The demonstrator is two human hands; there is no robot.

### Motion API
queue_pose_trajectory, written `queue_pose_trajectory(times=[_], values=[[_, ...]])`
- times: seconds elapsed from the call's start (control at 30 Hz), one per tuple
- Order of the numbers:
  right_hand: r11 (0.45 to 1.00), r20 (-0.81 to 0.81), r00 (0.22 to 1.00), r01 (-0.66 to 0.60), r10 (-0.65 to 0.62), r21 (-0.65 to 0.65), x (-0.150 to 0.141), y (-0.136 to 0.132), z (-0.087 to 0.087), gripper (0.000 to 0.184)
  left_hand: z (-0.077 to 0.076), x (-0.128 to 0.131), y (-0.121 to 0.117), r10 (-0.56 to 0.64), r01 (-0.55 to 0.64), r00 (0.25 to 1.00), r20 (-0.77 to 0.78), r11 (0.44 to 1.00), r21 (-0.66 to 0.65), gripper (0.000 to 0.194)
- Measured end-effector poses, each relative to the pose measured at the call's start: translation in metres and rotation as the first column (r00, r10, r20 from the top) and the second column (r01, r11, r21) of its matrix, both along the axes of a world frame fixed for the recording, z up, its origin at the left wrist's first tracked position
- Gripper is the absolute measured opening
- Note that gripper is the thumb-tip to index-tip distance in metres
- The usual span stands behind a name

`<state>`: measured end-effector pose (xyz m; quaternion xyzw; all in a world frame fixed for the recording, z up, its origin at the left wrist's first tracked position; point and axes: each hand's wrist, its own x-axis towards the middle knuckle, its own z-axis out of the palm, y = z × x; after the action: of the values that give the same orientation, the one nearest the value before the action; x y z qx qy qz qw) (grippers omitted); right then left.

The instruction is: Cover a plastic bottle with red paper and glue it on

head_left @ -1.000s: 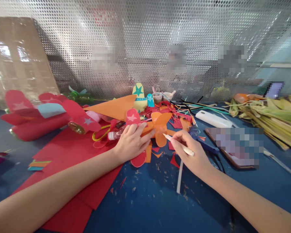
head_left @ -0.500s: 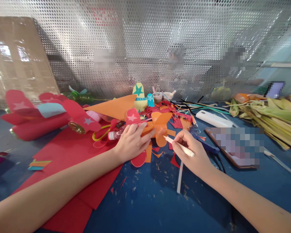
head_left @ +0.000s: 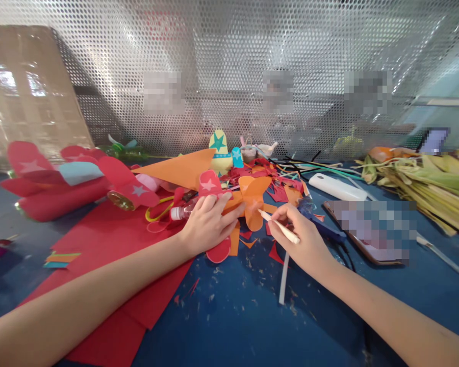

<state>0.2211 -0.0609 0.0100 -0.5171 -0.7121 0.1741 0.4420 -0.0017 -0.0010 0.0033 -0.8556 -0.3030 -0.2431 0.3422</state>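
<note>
My left hand (head_left: 208, 224) lies curled over a small plane made from a clear bottle (head_left: 183, 211), with a red star tail (head_left: 209, 184) and orange paper wings (head_left: 254, 196). Its fingers press on the orange body. My right hand (head_left: 300, 237) pinches a thin white stick (head_left: 278, 228) like a pen. The stick's tip touches the lower edge of the orange wing.
A bigger red paper plane (head_left: 65, 183) lies at the left on red sheets (head_left: 110, 244). Paper scraps (head_left: 275, 188) litter the blue table (head_left: 237, 316). A phone (head_left: 371, 229), a white case (head_left: 336, 187) and green-yellow leaves (head_left: 432, 188) lie at the right. A perforated metal screen (head_left: 229, 66) stands behind.
My right hand has shifted slightly left and up, which has brought the stick's tip closer onto the orange wing. The left hand has stayed in place.
</note>
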Motion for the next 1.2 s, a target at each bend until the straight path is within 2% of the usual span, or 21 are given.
queue_pose_trajectory(times=[0.73, 1.2], values=[[0.999, 0.002, 1.000, 0.019, -0.019, 0.043, 0.0007, 0.0001, -0.0003, 0.012, -0.0011, -0.0005, 0.0010, 0.009, -0.010, 1.000, -0.005, 1.000, -0.008, 0.033], [1.000, 0.029, 0.999, -0.021, 0.021, 0.008, 0.0008, 0.0005, 0.0004, 0.011, -0.0008, -0.0003, 0.0008, 0.009, -0.009, 1.000, -0.004, 1.000, -0.004, 0.032]])
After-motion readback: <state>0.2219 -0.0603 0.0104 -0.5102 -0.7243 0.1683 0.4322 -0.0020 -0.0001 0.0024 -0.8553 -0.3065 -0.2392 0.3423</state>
